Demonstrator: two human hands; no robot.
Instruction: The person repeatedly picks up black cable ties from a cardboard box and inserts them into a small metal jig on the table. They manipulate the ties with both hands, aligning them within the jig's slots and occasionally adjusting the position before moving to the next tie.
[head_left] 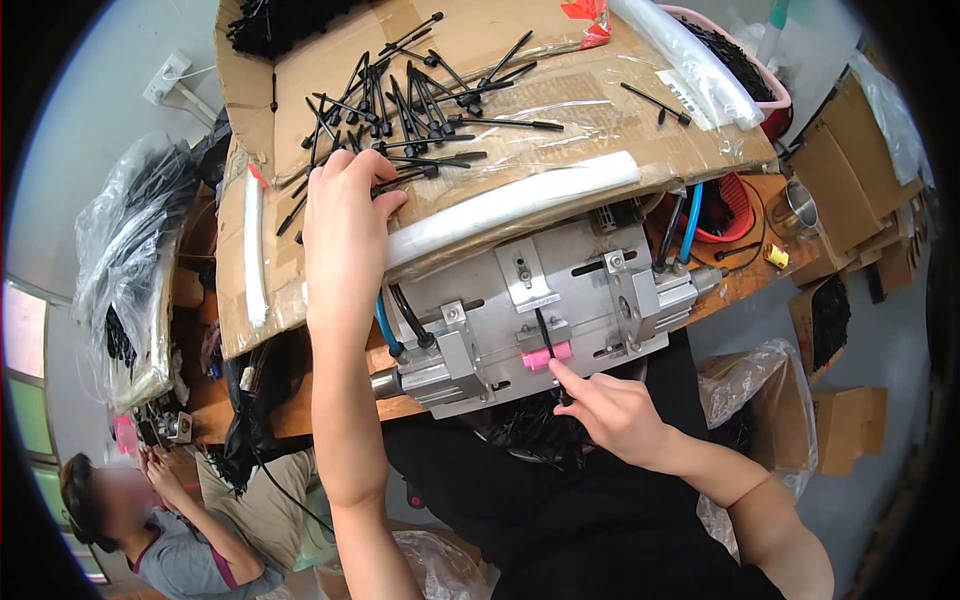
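Note:
My left hand (345,215) reaches up onto a cardboard tray (600,120), its fingers curled over one of several thin black plastic rods (420,110) scattered there. My right hand (605,405) sits at the front of a grey metal fixture (580,290), index finger pressed against a small pink piece (545,357) seated in it. A short black rod (541,330) stands in the fixture just above the pink piece.
Blue and black hoses (690,220) run into the fixture on both sides. A pink basket (750,70) of black parts stands at the far right, a red container (730,205) below it. Cardboard boxes (850,425) and plastic bags (130,270) surround the bench. Another person (160,530) sits at lower left.

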